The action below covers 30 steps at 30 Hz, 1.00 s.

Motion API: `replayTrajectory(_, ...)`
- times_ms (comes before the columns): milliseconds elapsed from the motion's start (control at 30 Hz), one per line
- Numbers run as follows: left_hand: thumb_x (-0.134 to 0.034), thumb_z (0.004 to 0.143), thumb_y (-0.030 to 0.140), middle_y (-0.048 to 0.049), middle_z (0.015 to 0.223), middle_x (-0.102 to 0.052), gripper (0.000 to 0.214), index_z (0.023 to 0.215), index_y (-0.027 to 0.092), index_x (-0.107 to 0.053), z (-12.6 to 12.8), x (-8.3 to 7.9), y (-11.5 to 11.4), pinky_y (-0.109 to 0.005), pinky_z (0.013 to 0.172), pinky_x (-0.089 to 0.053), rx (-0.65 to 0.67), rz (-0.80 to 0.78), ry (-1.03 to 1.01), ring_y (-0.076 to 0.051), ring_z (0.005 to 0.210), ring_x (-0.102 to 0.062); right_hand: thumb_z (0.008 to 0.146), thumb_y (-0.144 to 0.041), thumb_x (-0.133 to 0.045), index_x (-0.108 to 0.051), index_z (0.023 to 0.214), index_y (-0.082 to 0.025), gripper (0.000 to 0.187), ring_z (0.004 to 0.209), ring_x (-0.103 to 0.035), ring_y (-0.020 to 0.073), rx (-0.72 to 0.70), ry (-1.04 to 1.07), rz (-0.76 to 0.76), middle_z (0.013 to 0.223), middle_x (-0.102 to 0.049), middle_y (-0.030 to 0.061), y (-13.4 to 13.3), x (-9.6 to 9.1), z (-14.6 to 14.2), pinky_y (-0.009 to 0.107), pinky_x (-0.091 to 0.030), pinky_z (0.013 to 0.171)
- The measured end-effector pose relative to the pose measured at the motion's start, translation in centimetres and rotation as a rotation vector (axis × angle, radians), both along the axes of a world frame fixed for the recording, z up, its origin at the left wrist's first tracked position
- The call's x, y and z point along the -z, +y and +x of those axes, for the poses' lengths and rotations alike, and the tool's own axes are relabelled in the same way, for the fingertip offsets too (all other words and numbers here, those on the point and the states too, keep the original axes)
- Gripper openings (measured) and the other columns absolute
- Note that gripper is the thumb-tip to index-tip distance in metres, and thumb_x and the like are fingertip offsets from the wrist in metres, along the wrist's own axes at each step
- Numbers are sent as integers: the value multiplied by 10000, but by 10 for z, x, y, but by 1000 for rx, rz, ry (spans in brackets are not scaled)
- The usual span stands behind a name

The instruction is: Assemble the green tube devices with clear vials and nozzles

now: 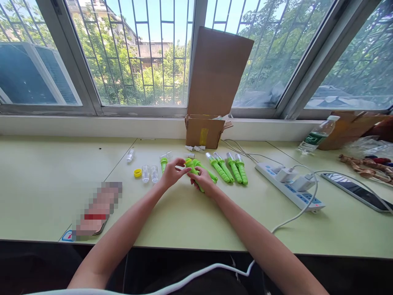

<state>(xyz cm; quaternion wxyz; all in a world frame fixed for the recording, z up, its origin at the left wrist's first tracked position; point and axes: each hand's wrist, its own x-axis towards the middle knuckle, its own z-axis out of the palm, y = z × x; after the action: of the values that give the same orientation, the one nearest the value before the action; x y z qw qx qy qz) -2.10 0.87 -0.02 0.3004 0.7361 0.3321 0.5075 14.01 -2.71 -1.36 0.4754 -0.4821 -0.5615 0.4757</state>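
My right hand (202,180) is closed around a green ribbed plastic handle (199,188), held at a tilt just above the table. A yellow ring (188,162) sits at its upper end. The fingers of my left hand (172,173) pinch at that ring. Behind my right hand, more green handles (212,177) lie partly hidden. One green handle (163,164) with a clear top is beside my left hand. Left of it are two clear plastic cups (145,174) and a loose yellow ring (137,173). Several green handles with clear tips (224,169) lie to the right.
An open cardboard box (202,129) stands by the window, with small white parts (196,148) before it. A clear piece (130,155) lies at left, near a blurred phone-like object (98,213). At right are a power strip (290,186), cables, a phone (356,190) and a bottle (319,135).
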Motion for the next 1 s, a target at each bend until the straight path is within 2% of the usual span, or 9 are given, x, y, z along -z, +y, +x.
replayTrajectory(333, -716, 691, 474, -68, 898, -658, 407, 925, 167, -588, 0, 0, 0, -289, 623, -592, 5, 12, 5, -184, 843, -665, 668, -516, -688, -518, 829, -206, 389, 361, -492, 102, 3, 82, -7, 574, -610, -28, -4, -3, -1, 212, -327, 310)
replayTrajectory(700, -712, 697, 466, -59, 884, -663, 383, 908, 172, -586, -1, 2, 1, -285, 625, -589, -8, 18, 30, -175, 827, -666, 705, -550, -657, -532, 739, -191, 382, 427, -500, 98, -106, 113, -7, 609, -598, -3, -4, -6, -2, 226, -374, 385)
replayTrajectory(867, -715, 694, 464, -55, 872, -664, 387, 913, 171, -590, 0, 2, 1, -284, 618, -586, -9, 16, 24, -173, 814, -667, 743, -547, -623, -507, 711, -190, 377, 387, -443, 88, -128, 131, -8, 520, -516, -36, -4, -7, 1, 219, -311, 353)
replayTrajectory(1000, -713, 698, 465, -58, 876, -665, 386, 912, 170, -587, 3, 1, -1, -291, 627, -590, -1, 15, 12, -178, 816, -672, 721, -519, -657, -517, 790, -195, 359, 343, -398, 79, -97, 82, 7, 460, -486, -64, -4, -5, 2, 209, -279, 330)
